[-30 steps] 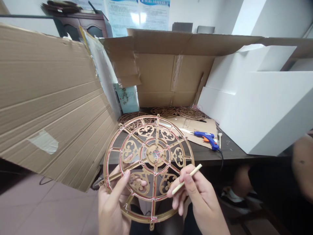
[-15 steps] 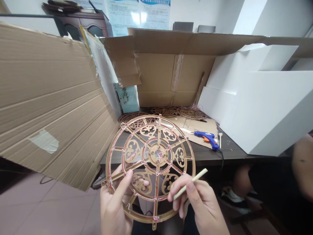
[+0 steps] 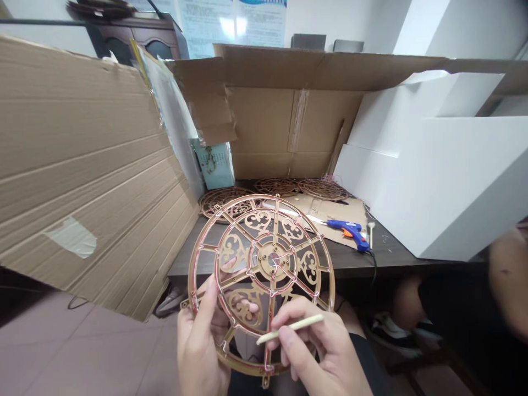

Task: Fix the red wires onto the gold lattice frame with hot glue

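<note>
A round, gold-coloured openwork frame with scroll ornaments is held up tilted in front of me. Thin red and white wires run along its rings and spokes. My left hand grips its lower left side, thumb in front and fingers behind. Between the thumb and fingers of my right hand is a short pale wooden stick. The stick's left tip lies over the inner ring near the bottom spoke; whether it touches is hard to tell. My right hand's lower fingers overlap the frame's lower right part.
A blue glue gun rests on a cardboard sheet on the dark table. More round frames lie behind. Cardboard walls and white panels enclose the table. Another person's leg and arm show at the right.
The frame and my left hand have shifted slightly right. My right hand has moved left and down, bringing the stick across the lower inner ring at a flatter angle.
</note>
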